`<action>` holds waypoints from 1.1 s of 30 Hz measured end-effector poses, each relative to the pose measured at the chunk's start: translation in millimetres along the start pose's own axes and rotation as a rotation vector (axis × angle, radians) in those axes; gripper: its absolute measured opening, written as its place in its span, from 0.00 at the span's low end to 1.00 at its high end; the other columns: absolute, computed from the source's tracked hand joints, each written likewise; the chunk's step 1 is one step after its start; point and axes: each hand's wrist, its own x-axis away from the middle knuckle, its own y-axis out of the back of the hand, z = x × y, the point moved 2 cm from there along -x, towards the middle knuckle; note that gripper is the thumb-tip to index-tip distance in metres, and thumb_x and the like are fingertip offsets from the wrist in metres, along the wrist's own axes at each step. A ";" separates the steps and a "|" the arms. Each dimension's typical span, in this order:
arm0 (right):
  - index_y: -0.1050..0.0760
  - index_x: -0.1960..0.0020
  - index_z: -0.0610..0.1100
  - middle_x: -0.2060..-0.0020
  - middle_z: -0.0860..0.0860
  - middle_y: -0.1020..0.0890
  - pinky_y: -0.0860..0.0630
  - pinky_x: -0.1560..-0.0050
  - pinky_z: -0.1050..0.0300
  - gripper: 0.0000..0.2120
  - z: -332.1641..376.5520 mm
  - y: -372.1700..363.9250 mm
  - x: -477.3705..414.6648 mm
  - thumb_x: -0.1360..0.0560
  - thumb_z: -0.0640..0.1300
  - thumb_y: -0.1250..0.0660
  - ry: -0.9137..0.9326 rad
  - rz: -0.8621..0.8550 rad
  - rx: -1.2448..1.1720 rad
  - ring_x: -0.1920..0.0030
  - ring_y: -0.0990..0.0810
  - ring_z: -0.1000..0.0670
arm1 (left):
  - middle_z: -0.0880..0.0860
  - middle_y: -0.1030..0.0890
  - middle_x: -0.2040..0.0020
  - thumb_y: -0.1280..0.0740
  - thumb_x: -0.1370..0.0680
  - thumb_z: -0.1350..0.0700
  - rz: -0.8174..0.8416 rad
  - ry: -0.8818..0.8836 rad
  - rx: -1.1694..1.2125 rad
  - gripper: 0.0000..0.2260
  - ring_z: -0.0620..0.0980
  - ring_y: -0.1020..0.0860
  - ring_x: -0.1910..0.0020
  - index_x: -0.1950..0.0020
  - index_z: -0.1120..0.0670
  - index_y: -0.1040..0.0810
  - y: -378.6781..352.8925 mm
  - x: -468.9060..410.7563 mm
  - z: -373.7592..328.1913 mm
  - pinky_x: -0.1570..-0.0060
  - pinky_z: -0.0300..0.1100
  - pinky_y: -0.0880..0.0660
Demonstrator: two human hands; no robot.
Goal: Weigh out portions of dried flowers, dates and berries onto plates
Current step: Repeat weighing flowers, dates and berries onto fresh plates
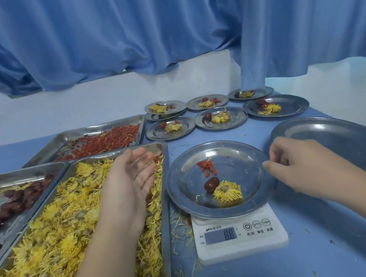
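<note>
A metal plate (239,153) sits on a white kitchen scale (242,246) whose display shows 8.8. The plate holds a yellow dried flower (227,191), one dark date (211,184) and a small heap of red berries (207,168). My left hand (133,177) hovers flat, fingers straight, over the tray of dried flowers (50,243). My right hand (299,155) is at the plate's right rim, its fingers curled and pinching a few red berries.
A tray of dates (8,209) lies at the left, a tray of red berries (105,141) behind it. Several filled plates (220,118) stand at the back. A stack of bare plates (336,145) is at the right. Blue curtains hang behind the table.
</note>
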 end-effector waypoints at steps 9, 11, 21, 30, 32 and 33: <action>0.29 0.58 0.45 0.71 0.49 0.19 0.29 0.76 0.58 0.05 -3.0 -13.5 5.5 0.24 0.42 0.36 -0.182 0.100 -0.351 0.76 0.20 0.49 | 0.59 0.26 0.33 0.44 0.19 0.43 0.208 0.177 0.106 0.17 0.59 0.35 0.27 0.41 0.51 0.23 -2.9 1.3 2.7 0.30 0.54 0.40; 0.28 0.57 0.42 0.72 0.48 0.21 0.30 0.77 0.58 0.04 -1.6 -14.7 6.0 0.24 0.38 0.35 -0.194 0.123 -0.465 0.75 0.21 0.49 | 0.60 0.27 0.31 0.43 0.20 0.42 0.213 0.204 0.154 0.17 0.60 0.35 0.27 0.40 0.52 0.24 -2.9 0.5 3.6 0.28 0.56 0.39; 0.30 0.58 0.42 0.71 0.46 0.32 0.24 0.76 0.60 0.11 7.2 -12.9 -2.2 0.24 0.28 0.38 -0.308 0.188 -1.157 0.76 0.26 0.50 | 0.61 0.23 0.38 0.38 0.21 0.45 0.140 0.152 0.499 0.18 0.61 0.26 0.35 0.40 0.56 0.22 2.3 -5.0 0.4 0.34 0.58 0.29; 0.33 0.62 0.44 0.70 0.46 0.24 0.24 0.75 0.65 0.15 45.3 -13.1 -87.8 0.23 0.28 0.39 -0.262 0.085 -1.228 0.76 0.23 0.52 | 0.62 0.18 0.43 0.38 0.21 0.47 0.050 0.151 0.699 0.16 0.63 0.19 0.44 0.42 0.57 0.23 11.5 -8.0 -4.4 0.42 0.58 0.24; 0.33 0.61 0.45 0.66 0.44 0.25 0.24 0.75 0.65 0.15 56.0 -21.9 -115.1 0.23 0.28 0.40 -0.267 0.063 -1.243 0.75 0.22 0.51 | 0.61 0.16 0.45 0.38 0.21 0.47 0.054 0.165 0.724 0.16 0.63 0.17 0.46 0.42 0.57 0.23 12.5 -8.3 -4.9 0.43 0.58 0.24; 0.33 0.60 0.45 0.65 0.44 0.25 0.24 0.75 0.65 0.14 61.5 -28.0 -128.5 0.23 0.27 0.41 -0.280 0.052 -1.252 0.74 0.21 0.51 | 0.61 0.16 0.46 0.38 0.21 0.46 0.058 0.170 0.740 0.16 0.63 0.17 0.47 0.41 0.57 0.23 13.2 -8.3 -5.0 0.44 0.57 0.24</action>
